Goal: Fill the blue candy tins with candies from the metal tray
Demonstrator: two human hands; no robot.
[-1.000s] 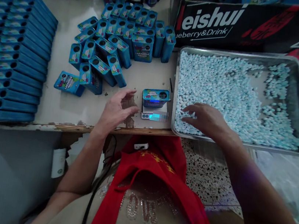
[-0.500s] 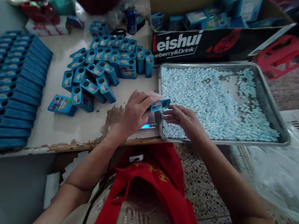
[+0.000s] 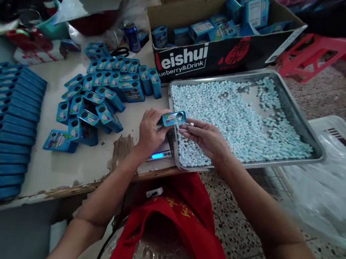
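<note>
My left hand is wrapped around a small blue candy box, tilted so that its top with a round hole faces up and the hole end points to the right. Pale pieces show in the hole. Close beside that end, my right hand has its fingers drawn together with a pale blue candy at the fingertips; how many more it holds is hidden. Under the right hand lies a metal tray spread with small pale candies. A small scale with a lit display sits below the left hand.
Rows of blue boxes stand at the left; a looser group of boxes stands nearer the middle. A carton with more boxes is behind the tray. A drink can stands at the back. Red stools are at the right.
The box has tipped so its hole now shows pale candies. My right hand's fingers have closed by the hole with a candy showing. The view has shifted, uncovering more of the scale.
</note>
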